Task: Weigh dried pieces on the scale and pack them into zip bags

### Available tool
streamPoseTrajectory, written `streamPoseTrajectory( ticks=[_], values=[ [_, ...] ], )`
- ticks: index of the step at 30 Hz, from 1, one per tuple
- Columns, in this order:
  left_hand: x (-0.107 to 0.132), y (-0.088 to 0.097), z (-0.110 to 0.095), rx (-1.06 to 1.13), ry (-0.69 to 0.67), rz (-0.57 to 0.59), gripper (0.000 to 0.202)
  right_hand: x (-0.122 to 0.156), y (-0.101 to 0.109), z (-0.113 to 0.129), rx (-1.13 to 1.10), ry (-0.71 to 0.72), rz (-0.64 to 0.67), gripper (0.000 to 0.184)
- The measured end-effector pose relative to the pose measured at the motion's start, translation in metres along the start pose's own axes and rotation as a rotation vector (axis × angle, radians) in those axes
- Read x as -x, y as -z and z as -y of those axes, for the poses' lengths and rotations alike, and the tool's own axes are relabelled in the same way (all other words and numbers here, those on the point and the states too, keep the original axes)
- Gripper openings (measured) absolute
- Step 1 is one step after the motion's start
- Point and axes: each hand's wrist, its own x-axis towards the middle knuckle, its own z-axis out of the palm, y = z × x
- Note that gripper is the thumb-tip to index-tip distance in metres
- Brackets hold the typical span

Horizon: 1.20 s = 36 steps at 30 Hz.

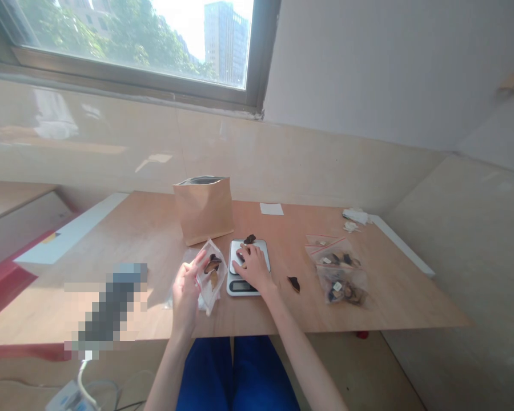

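Observation:
My left hand (186,288) grips a small clear plastic bag (211,274) that holds a few dark and tan pieces, tilted up just left of a small silver kitchen scale (247,265). My right hand (252,267) lies on the scale's platform with fingers curled down over dark pieces there; whether it pinches one is unclear. One dark piece (250,238) sits at the platform's far edge. Another dark piece (293,283) lies on the wooden table (394,297) right of the scale.
An open brown paper bag (204,208) stands behind the scale. Several filled clear bags (339,271) lie to the right. A white slip (271,209) and white scraps (354,217) sit at the back. A blurred dark object (109,305) lies front left.

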Motion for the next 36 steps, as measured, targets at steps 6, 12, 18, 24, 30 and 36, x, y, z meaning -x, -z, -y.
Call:
streamPoseTrajectory(
  ticks=[6,12,18,24,30,36],
  values=[
    [-0.001,0.000,0.007,-0.073,-0.014,0.001,0.026,-0.009,-0.001,-0.009,-0.037,0.016,-0.058,0.015],
    [-0.003,-0.001,0.010,-0.163,-0.013,0.004,0.025,-0.015,0.012,0.000,-0.289,-0.177,-0.235,0.019],
    [-0.003,-0.007,0.014,-0.506,-0.177,0.012,0.032,-0.022,0.064,0.053,-1.150,-0.422,-0.033,0.037],
    [0.003,-0.013,0.018,-0.492,-0.265,-0.010,0.028,-0.013,0.081,0.073,-0.934,-0.227,0.312,0.042],
    [0.003,-0.009,0.017,-0.312,-0.136,-0.052,0.027,-0.021,0.078,0.056,-0.774,-0.121,0.102,0.045],
    [0.002,-0.008,0.010,-0.212,-0.060,-0.074,0.020,-0.044,0.032,-0.005,-0.309,-0.160,-0.020,0.026]
  ],
)
